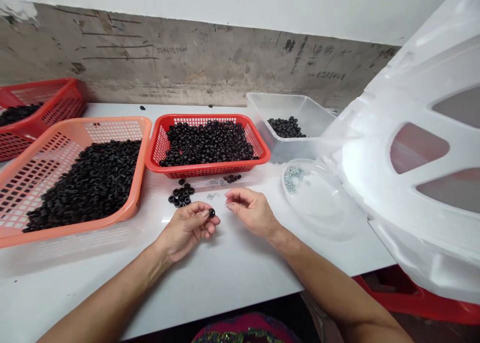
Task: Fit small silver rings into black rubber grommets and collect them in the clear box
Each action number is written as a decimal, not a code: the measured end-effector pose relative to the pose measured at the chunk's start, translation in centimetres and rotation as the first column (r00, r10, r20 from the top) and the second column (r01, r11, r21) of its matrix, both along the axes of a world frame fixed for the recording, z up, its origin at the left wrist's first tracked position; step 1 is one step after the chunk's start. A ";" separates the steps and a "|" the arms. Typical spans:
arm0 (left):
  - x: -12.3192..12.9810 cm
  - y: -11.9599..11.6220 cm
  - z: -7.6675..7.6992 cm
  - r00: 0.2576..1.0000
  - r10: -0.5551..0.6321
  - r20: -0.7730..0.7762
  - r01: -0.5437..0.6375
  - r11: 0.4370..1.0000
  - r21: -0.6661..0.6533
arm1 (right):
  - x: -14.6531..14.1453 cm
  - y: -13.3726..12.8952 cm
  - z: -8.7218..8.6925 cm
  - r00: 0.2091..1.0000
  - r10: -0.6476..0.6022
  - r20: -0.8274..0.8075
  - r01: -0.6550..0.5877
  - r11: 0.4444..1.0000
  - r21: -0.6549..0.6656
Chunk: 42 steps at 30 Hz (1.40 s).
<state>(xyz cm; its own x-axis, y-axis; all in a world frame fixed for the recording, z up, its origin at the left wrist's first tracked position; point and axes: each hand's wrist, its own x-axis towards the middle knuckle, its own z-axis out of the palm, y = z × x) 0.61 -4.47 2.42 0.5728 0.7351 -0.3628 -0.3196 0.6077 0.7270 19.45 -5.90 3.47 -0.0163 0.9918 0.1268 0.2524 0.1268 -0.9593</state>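
My left hand [195,227] pinches a small round black plastic part [212,212] between thumb and forefinger, with the other fingers curled loosely below. Just to its right, my right hand [252,210] is closed, thumb and fingertips together; whatever is in the pinch is too small to make out. Behind the left hand lies a loose group of black rings [181,195] on the white table [240,278]. Between and beyond the hands is a scatter of tiny silvery pieces [212,196]. A few small dark brown parts [232,178] lie in front of the red basket [208,171].
The red basket holds many black rings. On the left, an orange basket [129,210] holds small black pieces, with another red basket [67,103] behind. A clear bin [262,108], a round clear lid [318,208] with silvery bits and a large white moulded piece [375,148] are right.
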 end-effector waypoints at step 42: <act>0.0 0.4 -0.2 0.998 0.040 -0.055 -0.038 0.999 0.031 | 5.4 6.0 -4.4 0.761 -0.188 0.620 0.097 0.979 0.178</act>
